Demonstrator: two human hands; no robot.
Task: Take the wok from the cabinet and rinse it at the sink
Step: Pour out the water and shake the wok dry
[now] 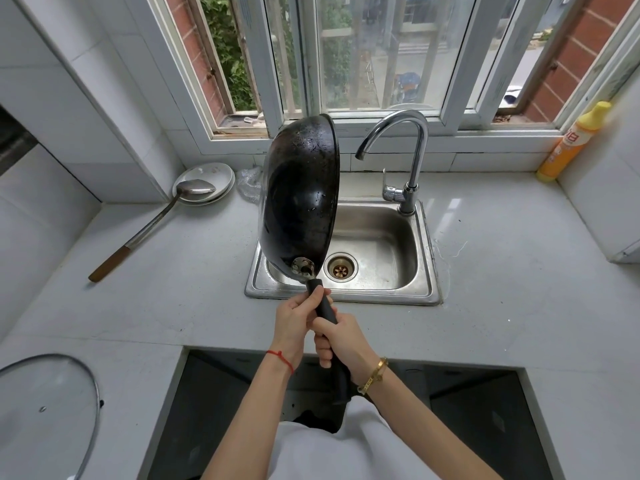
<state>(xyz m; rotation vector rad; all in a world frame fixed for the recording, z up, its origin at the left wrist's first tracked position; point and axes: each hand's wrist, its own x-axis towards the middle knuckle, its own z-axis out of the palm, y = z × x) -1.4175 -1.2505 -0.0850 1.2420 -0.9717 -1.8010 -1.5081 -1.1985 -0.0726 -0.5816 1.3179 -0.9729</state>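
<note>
A black wok (299, 199) stands on edge over the left side of the steel sink (377, 237), its wet dark underside facing me and its opening turned right toward the faucet (412, 147). My left hand (298, 320) grips the black handle near the wok. My right hand (343, 341) grips the same handle lower down. No water runs from the faucet spout. The sink basin holds nothing but the drain (341, 268).
A long ladle (152, 223) rests on white plates (207, 181) at the back left. A glass lid (48, 410) lies at the front left of the counter. A yellow detergent bottle (571, 143) stands at the back right. A steel scrubber (249, 181) lies behind the wok.
</note>
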